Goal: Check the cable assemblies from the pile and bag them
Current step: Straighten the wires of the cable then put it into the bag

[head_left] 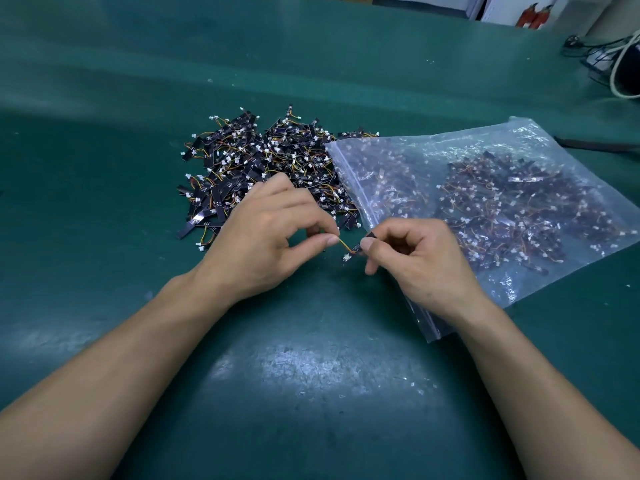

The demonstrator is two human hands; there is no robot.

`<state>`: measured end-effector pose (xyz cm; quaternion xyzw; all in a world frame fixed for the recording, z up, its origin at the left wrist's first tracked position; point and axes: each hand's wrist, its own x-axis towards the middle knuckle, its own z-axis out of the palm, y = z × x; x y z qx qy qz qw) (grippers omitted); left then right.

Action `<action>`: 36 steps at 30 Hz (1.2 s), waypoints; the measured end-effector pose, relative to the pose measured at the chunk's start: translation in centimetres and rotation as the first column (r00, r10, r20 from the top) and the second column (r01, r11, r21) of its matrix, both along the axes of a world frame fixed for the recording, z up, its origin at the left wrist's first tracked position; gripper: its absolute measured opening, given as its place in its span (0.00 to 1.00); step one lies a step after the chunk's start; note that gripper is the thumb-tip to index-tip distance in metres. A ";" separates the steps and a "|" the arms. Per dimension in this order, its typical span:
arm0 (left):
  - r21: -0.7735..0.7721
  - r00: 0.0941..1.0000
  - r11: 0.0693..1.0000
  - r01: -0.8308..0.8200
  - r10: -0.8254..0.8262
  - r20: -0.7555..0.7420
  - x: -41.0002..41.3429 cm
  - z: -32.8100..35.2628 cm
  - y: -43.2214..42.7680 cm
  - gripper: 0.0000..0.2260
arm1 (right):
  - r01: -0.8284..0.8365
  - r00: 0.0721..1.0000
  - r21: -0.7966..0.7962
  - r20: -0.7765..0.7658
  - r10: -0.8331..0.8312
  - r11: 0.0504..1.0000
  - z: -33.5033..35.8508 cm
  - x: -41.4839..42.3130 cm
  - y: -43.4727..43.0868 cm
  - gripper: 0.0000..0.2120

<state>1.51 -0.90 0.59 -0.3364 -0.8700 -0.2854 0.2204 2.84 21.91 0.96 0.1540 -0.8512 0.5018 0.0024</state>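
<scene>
Inspection of a single cable assembly (348, 249) appears to be the step in hand. It is carried out low over the bench (311, 375), just beside the near left edge of the bag (519, 136).

To do it well, the assembly should be held taut but not strained between the two hands. It should be turned so that the wires, the black strip and the white connector (346, 258) can each be viewed. Grip should be at the ends only, since the thin wires would likely pull from their joints under a hard tug.

- Left hand (266, 233): thumb and forefinger are closed in a pinch on one end of the yellow-orange wires; the remaining fingers are curled loosely.
- Right hand (415, 258): thumb and forefinger pinch the black strip end, the remaining fingers are curled, and the hand lies over the bag's left edge. The connector hangs below the right thumb.

The bag lies flat and already holds many assemblies; whether its left edge is open cannot be told. The pile (263, 161) of unchecked assemblies lies left of the bag, touching its far left corner.
</scene>
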 end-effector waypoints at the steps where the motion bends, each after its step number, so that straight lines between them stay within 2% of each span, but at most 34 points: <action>1: 0.013 1.000 1.000 -0.004 0.004 -0.008 0.1 0.0 0.1 0.04 | -0.016 1.000 -0.001 0.003 0.016 1.000 0.0 0.0 0.0 0.13; 6: 0.050 1.000 0.999 -0.008 0.009 -0.024 0.4 0.1 0.9 0.05 | -0.018 0.999 -0.017 -0.038 0.018 1.000 0.2 0.2 -0.1 0.11; 12: 0.236 0.983 0.965 -0.115 0.076 0.168 0.7 0.0 1.1 0.06 | 0.017 0.994 -0.135 -0.108 -0.031 0.991 0.2 0.1 0.2 0.12; 16: 0.310 0.948 0.946 -0.094 -0.011 0.319 0.8 -0.1 1.0 0.09 | 0.007 0.987 -0.185 -0.154 -0.036 0.983 0.0 0.1 0.2 0.10; 18: 0.330 0.938 0.941 -0.073 -0.048 0.343 0.9 0.0 1.0 0.07 | -0.006 0.986 -0.191 -0.166 -0.027 0.981 -0.1 0.0 0.1 0.09; 21: 0.326 0.953 0.944 -0.039 -0.063 0.296 1.0 -0.2 1.2 0.03 | -0.037 0.983 -0.181 -0.185 0.003 0.983 -0.1 -0.1 -0.1 0.06; 24: 0.312 0.974 0.949 -0.035 -0.038 0.223 0.8 -0.3 1.3 0.04 | -0.034 0.981 -0.140 -0.193 0.006 0.990 -0.3 0.0 -0.3 0.04; 27: 0.281 0.989 0.959 -0.039 -0.004 0.149 0.6 -0.2 1.1 0.03 | -0.039 0.984 -0.163 -0.180 0.009 0.986 -0.5 0.1 -0.2 0.07; 33: 0.202 0.999 0.979 -0.006 -0.003 0.045 0.9 0.0 1.0 0.02 | 0.007 0.923 -0.019 -0.384 -0.014 1.000 -0.5 0.2 -0.4 0.04; 36: 0.204 0.998 0.979 0.010 -0.021 0.056 0.9 0.0 0.8 0.05 | 0.019 0.903 0.000 -0.429 -0.017 1.000 -0.4 0.2 -0.4 0.03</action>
